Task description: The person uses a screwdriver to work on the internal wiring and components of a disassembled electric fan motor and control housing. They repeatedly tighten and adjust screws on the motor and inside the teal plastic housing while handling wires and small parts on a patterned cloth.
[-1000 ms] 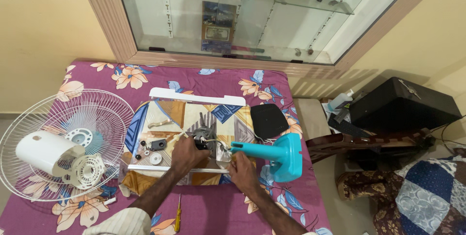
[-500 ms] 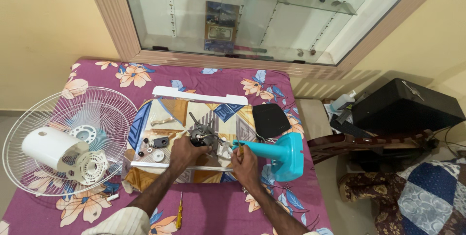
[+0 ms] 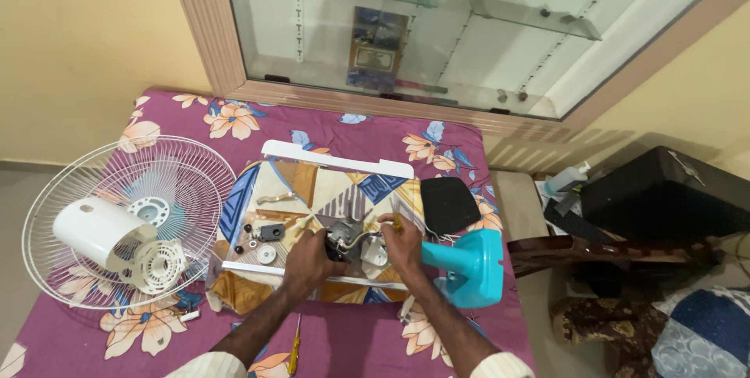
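Closest to us, a yellow screwdriver (image 3: 294, 356) lies on the purple flowered cloth (image 3: 367, 140), between our two arms. Just past it, our left hand (image 3: 307, 263) is curled shut on the dark fan motor (image 3: 344, 236), gripping its near side. Our right hand (image 3: 404, 244) sits just to the right of the motor, with its fingers pinched on a small yellow tool (image 3: 396, 220) that points down at the motor's wires. So the motor is right between our two hands, touching both of them. It rests on a white tray (image 3: 341, 158) lined with a patchwork cloth of many colours. To the left of our left hand, on that tray, lie some small parts (image 3: 264, 239): little black and white round bits and a dark block. To the right of our right hand stands the teal fan stand (image 3: 470, 268), very near our wrist. A black pad (image 3: 448, 205) lies a bit past it. Far off to the left rests the white wire fan guard (image 3: 129, 218) with a white motor cover (image 3: 98, 230) on top of it. At the back is a big glass cabinet (image 3: 437, 26) with shelves.
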